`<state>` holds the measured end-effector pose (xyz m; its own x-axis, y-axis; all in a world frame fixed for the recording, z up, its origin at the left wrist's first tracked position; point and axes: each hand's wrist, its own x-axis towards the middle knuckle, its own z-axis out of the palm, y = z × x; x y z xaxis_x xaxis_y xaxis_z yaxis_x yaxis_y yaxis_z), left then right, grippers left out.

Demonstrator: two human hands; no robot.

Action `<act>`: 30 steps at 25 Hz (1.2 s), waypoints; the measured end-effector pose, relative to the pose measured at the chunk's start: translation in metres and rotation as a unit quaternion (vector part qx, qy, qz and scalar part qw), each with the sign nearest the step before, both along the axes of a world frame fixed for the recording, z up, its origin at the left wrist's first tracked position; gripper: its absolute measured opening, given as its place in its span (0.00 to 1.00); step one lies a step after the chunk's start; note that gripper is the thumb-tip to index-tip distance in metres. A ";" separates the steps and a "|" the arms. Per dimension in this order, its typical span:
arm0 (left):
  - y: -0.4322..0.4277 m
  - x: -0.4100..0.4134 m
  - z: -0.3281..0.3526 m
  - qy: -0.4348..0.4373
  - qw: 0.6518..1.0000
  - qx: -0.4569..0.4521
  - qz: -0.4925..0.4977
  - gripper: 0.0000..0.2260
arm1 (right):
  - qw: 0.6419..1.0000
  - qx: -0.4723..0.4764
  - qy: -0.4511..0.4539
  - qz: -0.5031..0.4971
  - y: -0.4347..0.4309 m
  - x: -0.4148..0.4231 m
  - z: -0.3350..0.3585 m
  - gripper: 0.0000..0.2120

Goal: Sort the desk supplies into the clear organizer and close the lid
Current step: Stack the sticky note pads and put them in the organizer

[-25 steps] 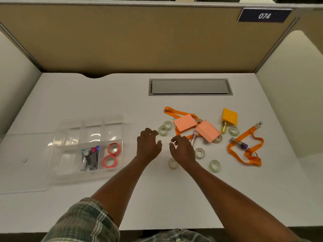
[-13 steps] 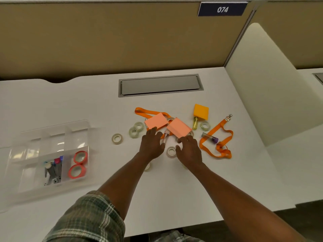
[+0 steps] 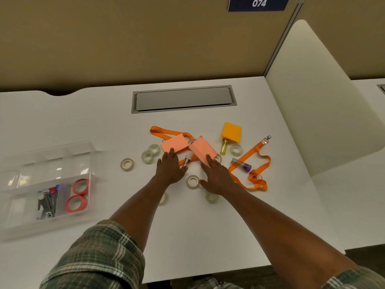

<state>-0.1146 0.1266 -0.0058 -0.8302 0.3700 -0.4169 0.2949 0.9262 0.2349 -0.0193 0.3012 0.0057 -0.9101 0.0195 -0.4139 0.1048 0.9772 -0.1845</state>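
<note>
Head view: The white counter [image 3: 208, 226] carries the supplies. The clear organizer [image 3: 90, 163] stands at the left, well apart from both hands, with its compartments uncovered. Its near right compartment holds two red tape rolls [image 3: 80, 186]; the compartment beside it holds small metal and coloured items too small to identify.

The left hand [image 3: 169, 167] lies palm down at centre. Its fingers [image 3: 171, 152] are straight and close together, and the tips touch the near edge of the left salmon sticky-note pad [image 3: 174, 142]. The right hand [image 3: 216, 176] is also palm down. Its fingers [image 3: 209, 158] are extended and slightly spread, and the tips rest on the right salmon sticky-note pad [image 3: 202, 150]. Neither hand grips anything.

A white tape roll [image 3: 192, 181] lies between the hands. Two clear tape rolls [image 3: 151, 152] touch each other left of the pads. An orange lanyard [image 3: 250, 163] and a purple-capped tube [image 3: 242, 164] lie to the right.
</note>
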 end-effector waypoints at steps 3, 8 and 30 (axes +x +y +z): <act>0.000 0.003 0.007 0.052 0.998 0.039 0.016 0.32 | 0.998 -0.035 0.039 -0.018 0.005 0.002 0.007 0.34; 0.006 0.002 0.039 0.168 0.966 0.187 0.059 0.19 | 0.923 -0.193 0.263 -0.202 0.014 -0.005 0.027 0.18; 0.023 0.013 0.114 0.110 0.807 0.452 0.363 0.13 | 0.691 -0.524 0.208 -0.452 0.035 -0.037 0.068 0.09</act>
<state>-0.1013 0.1492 0.1085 -0.9821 -0.1780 -0.0617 -0.1223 0.3534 0.9274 -0.0562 0.3364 0.0738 -0.7672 0.5458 -0.3368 0.3092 -0.1453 -0.9398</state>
